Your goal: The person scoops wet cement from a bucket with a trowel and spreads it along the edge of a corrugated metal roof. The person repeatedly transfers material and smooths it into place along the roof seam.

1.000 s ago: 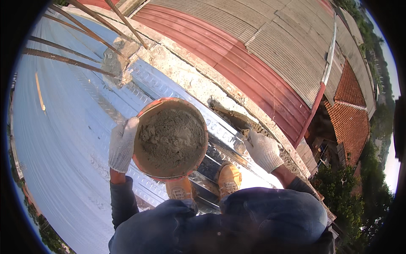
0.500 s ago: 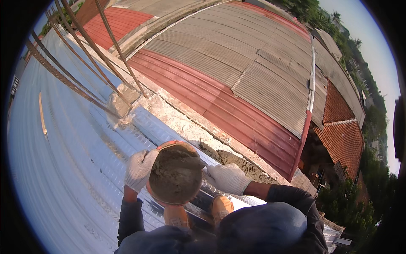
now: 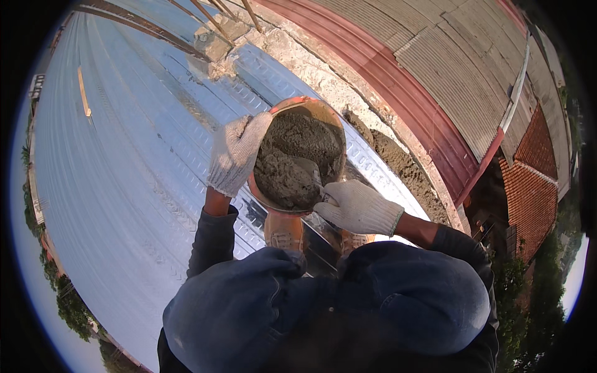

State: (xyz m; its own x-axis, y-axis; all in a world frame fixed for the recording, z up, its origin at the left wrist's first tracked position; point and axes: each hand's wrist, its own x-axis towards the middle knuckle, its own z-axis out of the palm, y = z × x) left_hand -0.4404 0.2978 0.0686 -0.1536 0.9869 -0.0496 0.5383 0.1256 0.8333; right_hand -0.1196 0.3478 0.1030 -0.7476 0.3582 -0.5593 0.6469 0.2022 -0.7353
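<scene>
My left hand (image 3: pixel 238 152), in a white knit glove, grips the left rim of an orange-rimmed bucket (image 3: pixel 334 118). Wet grey mortar (image 3: pixel 301 135) fills much of it. In my gloved right hand (image 3: pixel 362 205) is a trowel (image 3: pixel 309 168), its handle mostly hidden by the fingers. The trowel's blade is down in the mortar, near the bucket's right side, and partly covered by it. The bucket is just in front of my tan boots (image 3: pixel 284 233), above the metal decking.
Ribbed metal decking (image 3: pixel 124 174) spreads to the left, with a thin wooden strip (image 3: pixel 83 93) on it. Rebar (image 3: pixel 211 20) rises from a concrete stub (image 3: pixel 211 40) ahead. Fresh mortar (image 3: pixel 401 165) lies along the wall edge at right, beside a lower red metal roof (image 3: pixel 429 112).
The view has tilted down, so everything sits differently in the picture. The trowel has gone from the bucket's right rim down into the mortar, which is now heaped differently.
</scene>
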